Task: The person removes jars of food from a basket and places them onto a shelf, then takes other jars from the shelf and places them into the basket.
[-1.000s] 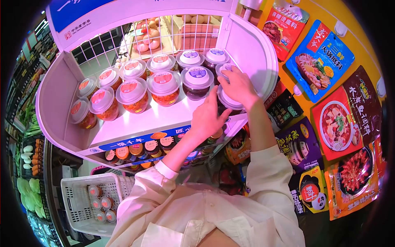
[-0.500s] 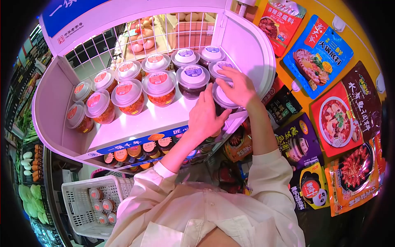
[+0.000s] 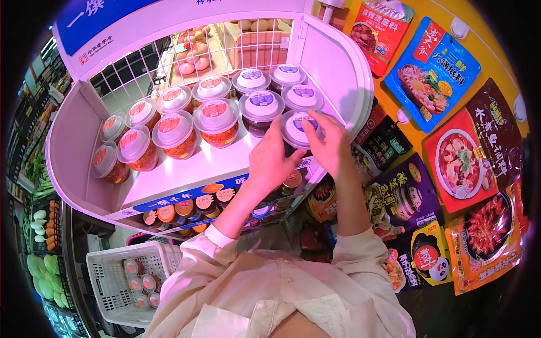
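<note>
Both my hands are around a lidded plastic tub [image 3: 298, 130] with a purple label, at the front right of the white display shelf [image 3: 222, 158]. My left hand [image 3: 274, 159] cups its left side, thumb toward the lower front edge. My right hand [image 3: 331, 147] grips its right side, fingertips on the lid. The tub's lower part is mostly hidden. Just left stands a dark-filled tub [image 3: 261, 110] with a purple label, and behind is another purple-labelled tub [image 3: 302, 97]. Red-labelled tubs [image 3: 216, 121] with orange-red contents fill the left of the shelf.
A wire grid [image 3: 141, 70] and curved side walls bound the shelf. Small jars [image 3: 206, 204] stand on the tier below. Seasoning packets [image 3: 434, 73] hang at right. A white basket [image 3: 107, 270] with several jars is at lower left.
My right hand has come forward and down from the rear tub to the front right tub, uncovering the rear tub's label. My left hand stays at the front tub's left side.
</note>
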Action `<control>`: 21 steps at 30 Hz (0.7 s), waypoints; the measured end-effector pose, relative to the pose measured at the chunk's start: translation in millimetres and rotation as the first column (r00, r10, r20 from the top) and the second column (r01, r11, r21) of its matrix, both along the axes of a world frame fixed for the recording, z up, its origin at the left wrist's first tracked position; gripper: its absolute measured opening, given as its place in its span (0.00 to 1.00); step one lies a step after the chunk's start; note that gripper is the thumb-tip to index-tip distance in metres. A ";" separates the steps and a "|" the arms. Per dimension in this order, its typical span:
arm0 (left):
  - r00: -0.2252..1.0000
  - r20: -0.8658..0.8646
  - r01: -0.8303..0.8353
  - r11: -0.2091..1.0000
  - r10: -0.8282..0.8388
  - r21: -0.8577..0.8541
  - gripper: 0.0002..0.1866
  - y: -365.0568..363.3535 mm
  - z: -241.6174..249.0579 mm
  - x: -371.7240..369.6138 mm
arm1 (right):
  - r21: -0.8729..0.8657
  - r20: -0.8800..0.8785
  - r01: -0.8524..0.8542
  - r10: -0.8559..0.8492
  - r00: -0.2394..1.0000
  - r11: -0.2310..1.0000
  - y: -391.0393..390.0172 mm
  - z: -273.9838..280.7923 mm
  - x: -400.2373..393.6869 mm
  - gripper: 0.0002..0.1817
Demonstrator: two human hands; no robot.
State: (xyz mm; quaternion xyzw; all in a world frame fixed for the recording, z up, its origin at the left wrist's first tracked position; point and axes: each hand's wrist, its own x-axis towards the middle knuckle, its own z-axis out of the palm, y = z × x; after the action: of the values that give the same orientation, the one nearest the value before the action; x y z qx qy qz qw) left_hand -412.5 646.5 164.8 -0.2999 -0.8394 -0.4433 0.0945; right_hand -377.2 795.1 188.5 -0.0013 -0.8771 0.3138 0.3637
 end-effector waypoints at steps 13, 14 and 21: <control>1.000 0.022 -0.006 1.000 0.006 0.013 0.44 -3.5 -3.6 1.0 | -0.155 -0.133 -0.065 0.045 0.990 0.986 -6.7 -20.2 -4.1 0.16; 1.000 0.020 -0.006 1.000 0.006 0.006 0.44 -3.8 -4.5 1.0 | -0.154 -0.150 -0.072 0.049 0.987 0.985 -5.6 -23.1 -4.8 0.16; 1.000 -0.004 -0.013 1.000 0.013 -0.010 0.42 -9.2 -5.0 2.7 | -0.105 -0.103 0.046 -0.057 0.993 0.993 -4.0 -36.1 8.9 0.18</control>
State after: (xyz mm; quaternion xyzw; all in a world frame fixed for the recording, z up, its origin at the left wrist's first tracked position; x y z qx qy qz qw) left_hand -409.8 637.3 159.8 -0.2960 -0.8433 -0.4379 0.0978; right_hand -368.3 791.1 152.4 -0.0259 -0.8389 0.3487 0.4172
